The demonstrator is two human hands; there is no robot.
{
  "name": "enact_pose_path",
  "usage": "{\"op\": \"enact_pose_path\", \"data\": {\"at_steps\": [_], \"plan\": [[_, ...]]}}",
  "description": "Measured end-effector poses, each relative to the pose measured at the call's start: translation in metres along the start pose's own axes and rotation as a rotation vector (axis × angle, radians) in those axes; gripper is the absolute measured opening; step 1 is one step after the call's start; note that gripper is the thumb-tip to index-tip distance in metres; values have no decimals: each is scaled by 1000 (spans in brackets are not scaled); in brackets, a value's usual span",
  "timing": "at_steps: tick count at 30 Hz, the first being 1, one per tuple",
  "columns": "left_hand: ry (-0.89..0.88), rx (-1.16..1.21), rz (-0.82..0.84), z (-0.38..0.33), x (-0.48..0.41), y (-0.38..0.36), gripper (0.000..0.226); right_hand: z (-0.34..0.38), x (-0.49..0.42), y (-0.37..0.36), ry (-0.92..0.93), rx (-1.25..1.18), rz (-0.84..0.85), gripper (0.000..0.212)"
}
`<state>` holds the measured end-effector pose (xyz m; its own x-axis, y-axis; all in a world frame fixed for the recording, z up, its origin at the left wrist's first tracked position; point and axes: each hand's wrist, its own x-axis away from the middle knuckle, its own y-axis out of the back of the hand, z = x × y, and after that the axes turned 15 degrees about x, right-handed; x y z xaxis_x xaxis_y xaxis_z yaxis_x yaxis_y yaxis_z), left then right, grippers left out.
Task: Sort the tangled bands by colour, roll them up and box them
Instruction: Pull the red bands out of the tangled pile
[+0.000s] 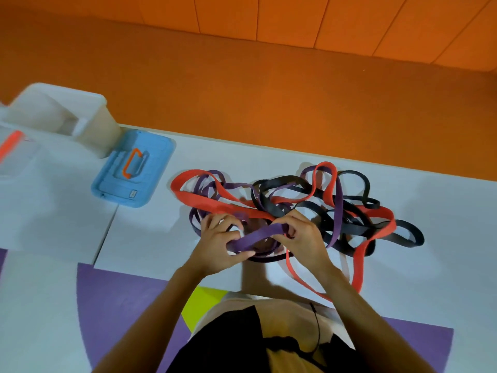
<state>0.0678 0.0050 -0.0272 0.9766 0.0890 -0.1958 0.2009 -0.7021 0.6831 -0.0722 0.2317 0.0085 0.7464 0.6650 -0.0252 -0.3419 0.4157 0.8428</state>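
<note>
My left hand [215, 249] and right hand [304, 240] pinch purple band [255, 235] between them, tangle [285, 181] at one o'clock, lid label [133, 194] illegible.

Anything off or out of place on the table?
Nothing spilled or damaged. Only mess is the tangle of red, purple and black bands; left hand and right hand grip a purple band. Blue lid lies askew beside the open white box.

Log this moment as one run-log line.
stage: untangling | left grip: holds purple band | right grip: holds purple band | pile: red, black, purple bands tangled | box: lid off
</note>
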Motion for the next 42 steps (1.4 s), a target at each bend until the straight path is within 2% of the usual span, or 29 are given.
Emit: {"op": "enact_pose_path", "data": {"at_steps": [4,7,10,12,15,18,21,23,25,27,28,30,31,32,33,36,38,40,41,42], "plan": [[-140,-50,-158,2,26,14,28,6,1,-6,154,202,-47,19],[-92,-82,-146,1,36,38,22,8,2,-4,282,294,-100,19],[-13,-156,-29,4,34,64,33,13,7,-3,234,246,45,38],[40,-171,15,5,29,76,28,12,10,-3,147,135,171,49],[130,-196,117,15,21,84,19,1,12,0,68,8,193,41],[340,-282,447,30,13,81,22,-3,11,5,72,-2,230,32],[432,-499,596,38,8,71,22,-6,10,2,72,21,253,34],[414,-544,503,41,5,73,21,-9,9,2,54,36,259,33],[351,-573,309,42,5,88,36,-14,13,3,59,51,264,28],[309,-586,81,42,6,106,50,-22,24,5,78,63,276,14],[307,-551,-11,41,8,114,46,-24,29,6,83,74,298,16],[304,-461,-221,41,10,126,14,-25,38,3,100,97,323,29],[293,-376,-354,41,8,127,18,-24,41,1,111,106,318,31],[279,-249,-463,42,9,124,36,-21,43,-2,122,113,309,31],[263,-40,-559,42,8,120,45,-19,43,-5,129,116,293,31],[388,589,-795,25,-5,103,32,-13,40,-10,134,101,275,28],[566,705,-862,28,-9,95,46,-10,38,-12,136,98,293,26],[738,779,-826,35,-7,90,66,-10,38,-14,136,96,302,25],[817,839,-767,43,-4,87,66,-11,37,-15,136,95,302,26],[881,917,-696,51,-1,86,57,-12,37,-16,134,100,301,26]]}}
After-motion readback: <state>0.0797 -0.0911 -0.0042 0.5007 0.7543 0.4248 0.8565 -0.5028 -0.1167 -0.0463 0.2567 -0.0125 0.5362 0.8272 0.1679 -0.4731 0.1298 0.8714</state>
